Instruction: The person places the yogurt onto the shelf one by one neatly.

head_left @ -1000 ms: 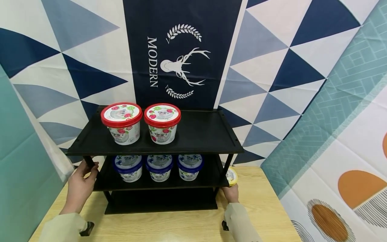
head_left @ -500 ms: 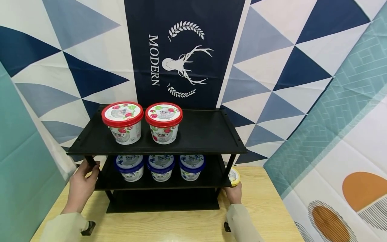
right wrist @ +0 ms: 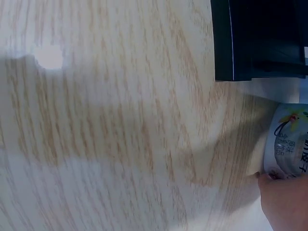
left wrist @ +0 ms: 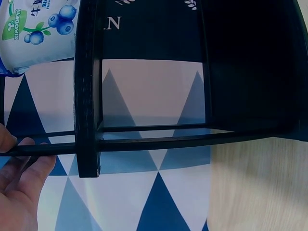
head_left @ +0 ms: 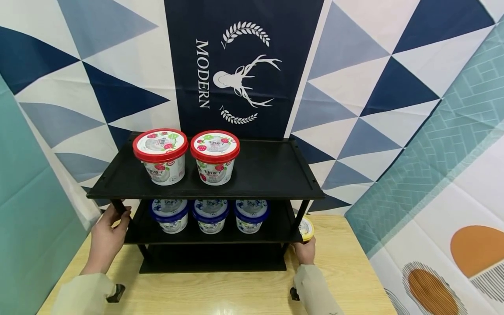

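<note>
My left hand [head_left: 105, 239] grips the left front post of a black tiered rack [head_left: 271, 170]; in the left wrist view its fingers [left wrist: 36, 175] lie around the post between the upper and middle shelves. To the right of the rack, my right hand [head_left: 305, 252] holds a yellow-lidded tub [head_left: 306, 228], partly hidden behind the rack's right post. The right wrist view shows the thumb against the side of this pale printed tub [right wrist: 288, 144], low by the table. Most of the right fingers are out of sight.
Two red-lidded tubs [head_left: 160, 148] stand on the left and middle of the top shelf. Three blue-lidded tubs [head_left: 210, 216] line the middle shelf. The rack stands on a wood-grain table [head_left: 204, 295]. Patterned cloth [head_left: 342, 100] hangs behind and to the right.
The head view has shifted slightly, so the whole scene sits a little differently in it. Both hands keep their places at the post and the yellow-lidded tub.
</note>
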### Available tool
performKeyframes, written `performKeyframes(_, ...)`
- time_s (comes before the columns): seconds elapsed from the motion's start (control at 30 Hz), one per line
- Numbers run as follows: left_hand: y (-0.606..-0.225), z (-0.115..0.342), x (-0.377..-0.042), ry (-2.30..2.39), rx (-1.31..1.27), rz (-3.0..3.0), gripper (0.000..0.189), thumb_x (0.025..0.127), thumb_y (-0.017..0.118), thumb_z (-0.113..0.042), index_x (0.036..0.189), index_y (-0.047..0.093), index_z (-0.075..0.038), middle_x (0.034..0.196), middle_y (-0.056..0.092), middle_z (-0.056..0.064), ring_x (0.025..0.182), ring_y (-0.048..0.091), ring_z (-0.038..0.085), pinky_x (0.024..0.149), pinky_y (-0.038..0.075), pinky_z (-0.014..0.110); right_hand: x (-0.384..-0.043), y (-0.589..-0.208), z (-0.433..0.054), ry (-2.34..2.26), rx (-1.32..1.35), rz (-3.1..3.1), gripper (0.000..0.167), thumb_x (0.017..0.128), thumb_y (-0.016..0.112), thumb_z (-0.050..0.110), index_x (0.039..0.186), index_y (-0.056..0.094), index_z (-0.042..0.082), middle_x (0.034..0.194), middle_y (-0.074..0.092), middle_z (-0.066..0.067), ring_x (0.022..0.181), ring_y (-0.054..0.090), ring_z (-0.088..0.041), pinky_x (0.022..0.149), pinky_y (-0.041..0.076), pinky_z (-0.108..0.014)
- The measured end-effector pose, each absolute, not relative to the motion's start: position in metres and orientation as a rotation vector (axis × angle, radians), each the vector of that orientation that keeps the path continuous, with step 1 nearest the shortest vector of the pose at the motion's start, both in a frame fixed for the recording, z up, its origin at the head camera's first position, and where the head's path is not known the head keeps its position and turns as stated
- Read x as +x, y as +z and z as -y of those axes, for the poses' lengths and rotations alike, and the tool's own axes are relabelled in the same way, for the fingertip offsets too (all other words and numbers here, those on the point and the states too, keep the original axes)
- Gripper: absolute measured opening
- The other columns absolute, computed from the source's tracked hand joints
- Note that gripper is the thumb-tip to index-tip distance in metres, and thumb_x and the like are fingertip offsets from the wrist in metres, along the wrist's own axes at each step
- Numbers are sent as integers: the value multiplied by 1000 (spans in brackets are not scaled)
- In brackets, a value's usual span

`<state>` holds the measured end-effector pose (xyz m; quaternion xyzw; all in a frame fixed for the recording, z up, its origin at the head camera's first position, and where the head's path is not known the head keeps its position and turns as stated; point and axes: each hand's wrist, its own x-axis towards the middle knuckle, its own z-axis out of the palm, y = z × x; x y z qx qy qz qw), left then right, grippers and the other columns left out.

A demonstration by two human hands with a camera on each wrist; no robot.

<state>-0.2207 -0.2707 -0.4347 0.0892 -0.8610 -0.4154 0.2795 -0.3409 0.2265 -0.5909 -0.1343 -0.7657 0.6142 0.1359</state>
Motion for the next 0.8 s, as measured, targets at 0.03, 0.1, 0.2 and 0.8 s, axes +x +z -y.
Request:
performKeyframes(0.03,-435,271,-221,-1112,239,2313,35,97,46,-17,132,50,-11,118,61,18,92,46,-21,69,37,-3,-342,-592,-227,1772,-387,2220,69,81,67,11,138,31,-3,131,45,-25,115,45,-33,97,36,-39)
performKeyframes(0.1,-435,271,-220,-1111,237,2318,36,97,45,-18,133,49,-12,119,61,19,93,48,-19,70,37,-3,-344,-595,-230,1785,-380,2222,69,81,68,14,137,31,-1,130,45,-24,115,45,-32,96,37,-40)
performKeyframes(0.2,-435,271,-220,-1114,241,2320,37,98,45,-19,135,48,-14,120,60,18,92,48,-19,70,36,-3,-344,-597,-232,1771,-369,2233,68,80,70,15,136,34,-1,128,47,-23,113,46,-31,94,38,-39)
performKeyframes(0.8,-432,270,-220,-1144,237,2305,35,97,45,-15,131,50,-8,119,60,21,87,35,-29,68,34,-5,-315,-590,-242,1763,-493,2211,82,80,73,12,141,22,-5,138,36,-27,125,40,-37,102,35,-40)
